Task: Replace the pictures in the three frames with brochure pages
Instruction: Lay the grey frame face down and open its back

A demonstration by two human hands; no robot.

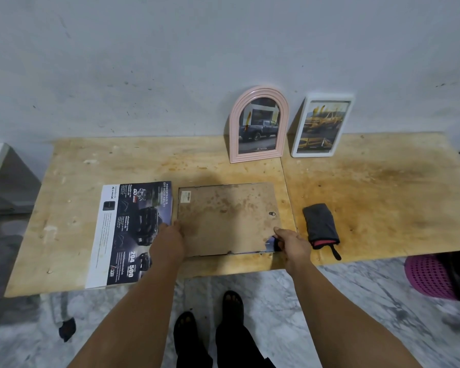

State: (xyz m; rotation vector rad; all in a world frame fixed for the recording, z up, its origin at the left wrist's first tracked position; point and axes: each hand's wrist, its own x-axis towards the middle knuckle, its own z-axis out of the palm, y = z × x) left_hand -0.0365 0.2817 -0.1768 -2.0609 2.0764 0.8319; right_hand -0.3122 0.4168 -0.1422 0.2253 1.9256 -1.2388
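A frame (227,219) lies face down at centre, brown backing up, what looks like a page corner showing at its lower right. The brochure (129,235) lies left of it. A pink arched frame (258,123) and a white frame (322,124) lean upright at upper right, holding car pictures

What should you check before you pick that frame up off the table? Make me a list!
1. Left hand on the frame's left edge: ok, it touches there.
2. Right hand holding the near right corner: ok, fingers pinch it.
3. Backing board sitting square: not ok, a dark corner of page shows by the right hand.
4. Clips closed: cannot tell, too small to see.
5. Other two frames done: ok, the pink frame and white frame lean on the wall showing truck pictures.
6. Brochure out of the way: cannot tell, its edge is right beside the frame under the left hand.
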